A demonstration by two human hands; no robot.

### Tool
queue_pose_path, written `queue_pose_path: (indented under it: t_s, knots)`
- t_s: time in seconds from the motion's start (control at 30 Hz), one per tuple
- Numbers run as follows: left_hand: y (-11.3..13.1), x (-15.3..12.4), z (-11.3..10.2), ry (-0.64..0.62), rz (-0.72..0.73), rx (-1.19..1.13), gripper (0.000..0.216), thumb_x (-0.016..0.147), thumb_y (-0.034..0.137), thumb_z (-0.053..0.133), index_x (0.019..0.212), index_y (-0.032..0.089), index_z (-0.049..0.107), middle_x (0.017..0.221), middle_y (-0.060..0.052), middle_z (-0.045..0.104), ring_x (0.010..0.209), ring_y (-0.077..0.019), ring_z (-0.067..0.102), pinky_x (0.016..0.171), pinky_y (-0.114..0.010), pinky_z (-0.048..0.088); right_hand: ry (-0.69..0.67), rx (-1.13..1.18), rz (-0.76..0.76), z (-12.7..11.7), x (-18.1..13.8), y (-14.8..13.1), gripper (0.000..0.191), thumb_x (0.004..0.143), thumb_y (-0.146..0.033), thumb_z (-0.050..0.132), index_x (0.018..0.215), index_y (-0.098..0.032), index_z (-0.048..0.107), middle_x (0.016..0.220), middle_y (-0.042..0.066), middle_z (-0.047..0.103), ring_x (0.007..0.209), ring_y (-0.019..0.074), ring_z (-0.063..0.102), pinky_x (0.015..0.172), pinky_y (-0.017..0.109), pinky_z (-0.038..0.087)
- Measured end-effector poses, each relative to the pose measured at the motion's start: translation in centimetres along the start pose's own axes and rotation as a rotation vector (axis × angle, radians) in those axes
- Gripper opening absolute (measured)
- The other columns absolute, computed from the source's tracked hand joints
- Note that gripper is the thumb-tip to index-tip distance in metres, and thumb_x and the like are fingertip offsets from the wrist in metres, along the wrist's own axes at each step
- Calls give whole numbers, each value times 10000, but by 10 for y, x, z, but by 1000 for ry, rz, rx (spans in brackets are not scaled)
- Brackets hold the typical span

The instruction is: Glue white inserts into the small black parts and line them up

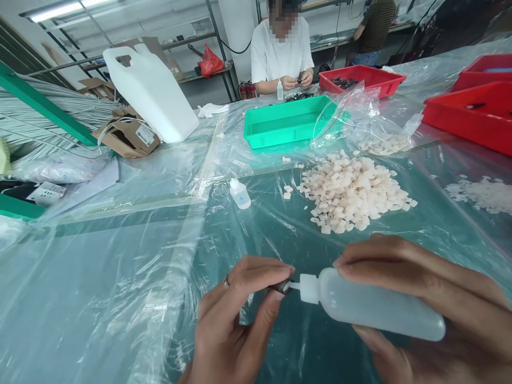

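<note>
One dark, hollow piece (283,287) is pinched in the left grip (219,321), the right grip (464,305) clasping a smooth, translucent bottle (380,304).

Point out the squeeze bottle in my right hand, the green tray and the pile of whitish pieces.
Squeeze bottle (376,305): head view, middle of its body.
Green tray (280,138): head view, its near outer wall.
Pile of whitish pieces (356,194): head view, middle of the heap.

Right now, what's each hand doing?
Left hand: closed, pinching a small dark piece.
Right hand: closed around a squeeze bottle.
</note>
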State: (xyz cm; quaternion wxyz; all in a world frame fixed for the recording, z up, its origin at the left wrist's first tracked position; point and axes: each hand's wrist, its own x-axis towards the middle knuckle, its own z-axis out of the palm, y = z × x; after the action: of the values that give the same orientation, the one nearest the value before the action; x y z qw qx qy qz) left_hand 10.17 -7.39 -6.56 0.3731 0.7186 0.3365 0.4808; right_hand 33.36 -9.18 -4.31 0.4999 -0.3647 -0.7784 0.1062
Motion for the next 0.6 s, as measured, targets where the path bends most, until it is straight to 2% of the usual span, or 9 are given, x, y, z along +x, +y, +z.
queue_pose_path:
  t_s: [0.2, 0.4, 0.6]
  knots:
    - [1, -1, 1, -4, 9, 6, 492, 953, -90, 570, 1241, 283, 712, 1121, -35, 752, 1066, -210, 708, 827, -295, 580, -6, -9, 14, 0, 1, 1, 378, 769, -26, 690, 1122, -160, 683, 1028, 57, 698, 941, 169, 696, 731, 206, 626]
    - [1, -2, 1, -4, 10, 14, 489, 957, -85, 569, 1250, 282, 707, 1134, -42, 752, 1067, -209, 711, 815, -285, 577, -28, 0, 22, -1, -6, 4, 415, 780, -39, 718, 1173, -163, 664, 1098, 55, 675, 963, 167, 694, 805, 210, 616]
    - [0, 1, 1, -20, 23, 9, 496, 947, -99, 560, 1247, 268, 704, 1128, -48, 746, 1070, -214, 709, 854, -302, 572, -35, 1, 28, -2, -6, 4, 414, 786, -59, 722, 1180, -174, 661, 1090, 51, 677, 984, 171, 686, 776, 208, 624]
